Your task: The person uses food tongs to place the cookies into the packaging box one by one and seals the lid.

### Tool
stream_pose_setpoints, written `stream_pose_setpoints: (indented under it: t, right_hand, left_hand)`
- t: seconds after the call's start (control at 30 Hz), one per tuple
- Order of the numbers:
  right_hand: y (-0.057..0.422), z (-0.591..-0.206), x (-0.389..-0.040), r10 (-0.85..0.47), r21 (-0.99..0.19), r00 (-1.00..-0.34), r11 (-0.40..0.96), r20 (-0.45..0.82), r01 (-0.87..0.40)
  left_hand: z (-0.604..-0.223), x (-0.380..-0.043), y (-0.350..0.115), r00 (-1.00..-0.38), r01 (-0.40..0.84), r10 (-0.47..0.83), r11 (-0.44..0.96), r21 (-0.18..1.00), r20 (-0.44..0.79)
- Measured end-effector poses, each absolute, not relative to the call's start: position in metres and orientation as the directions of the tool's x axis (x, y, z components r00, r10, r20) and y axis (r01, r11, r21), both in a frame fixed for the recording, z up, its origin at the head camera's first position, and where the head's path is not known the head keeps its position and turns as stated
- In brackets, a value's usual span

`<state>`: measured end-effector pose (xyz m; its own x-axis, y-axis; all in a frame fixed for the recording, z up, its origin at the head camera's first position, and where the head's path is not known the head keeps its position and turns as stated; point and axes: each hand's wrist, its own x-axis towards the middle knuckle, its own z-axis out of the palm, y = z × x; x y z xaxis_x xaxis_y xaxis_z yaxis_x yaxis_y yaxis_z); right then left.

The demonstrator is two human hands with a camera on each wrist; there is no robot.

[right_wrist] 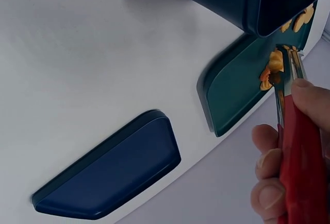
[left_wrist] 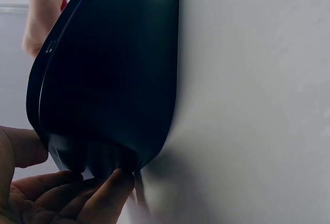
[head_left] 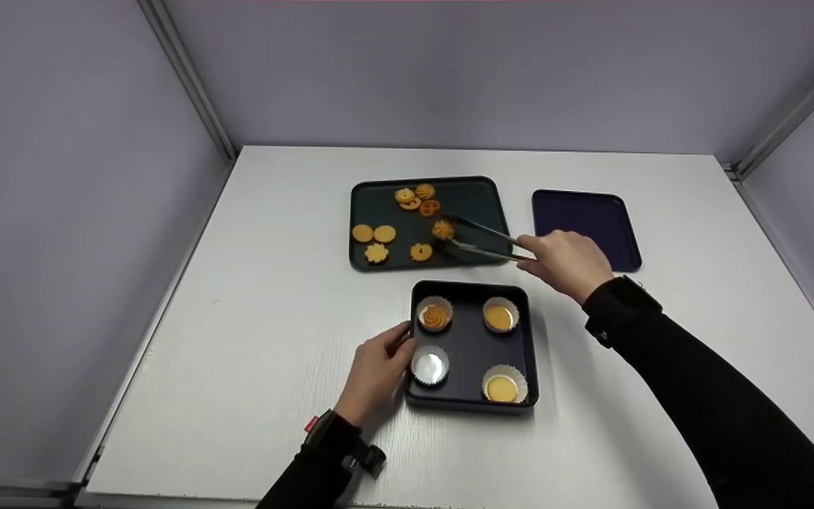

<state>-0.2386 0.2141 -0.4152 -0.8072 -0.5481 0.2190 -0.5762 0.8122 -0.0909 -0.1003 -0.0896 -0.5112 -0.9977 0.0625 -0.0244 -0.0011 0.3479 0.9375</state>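
Observation:
My right hand holds a pair of red-handled tongs over the dark green tray. Between the tong tips is a swirled cookie; whether it is lifted off the tray I cannot tell. My left hand grips the left wall of a deep square baking pan, thumb at the rim and fingers against the outside. Inside the pan, a swirled cookie sits in the far left paper cup. Round flat cookies lie in the far right cup and near right cup. The near left cup holds nothing.
On the green tray lie a flower-shaped cookie, round cookies, a ring-shaped cookie, a pretzel and more cookies behind. A flat dark blue tray lies to its right, behind my right hand. Pale walls enclose the white table.

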Motion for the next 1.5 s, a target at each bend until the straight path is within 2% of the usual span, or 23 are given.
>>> stream_pose_setpoints:
  t: [0.83,1.13,1.5]
  right_hand:
    - [0.246,-0.414,-0.212,-0.58,-0.039,-0.734,0.775,0.353,-0.631]
    - [0.26,-0.414,-0.199,-0.606,-0.001,-0.643,0.727,0.468,-0.687]
    - [0.275,-0.408,-0.179,-0.619,0.005,-0.605,0.701,0.501,-0.714]
  left_hand:
    - [-0.512,-0.1,-0.09,-0.999,0.011,0.053,0.403,0.915,-0.011]
    - [-0.513,-0.101,-0.09,-0.998,0.025,0.061,0.404,0.914,0.0]
    - [-0.511,-0.099,-0.09,-0.998,0.019,0.06,0.377,0.926,-0.004]
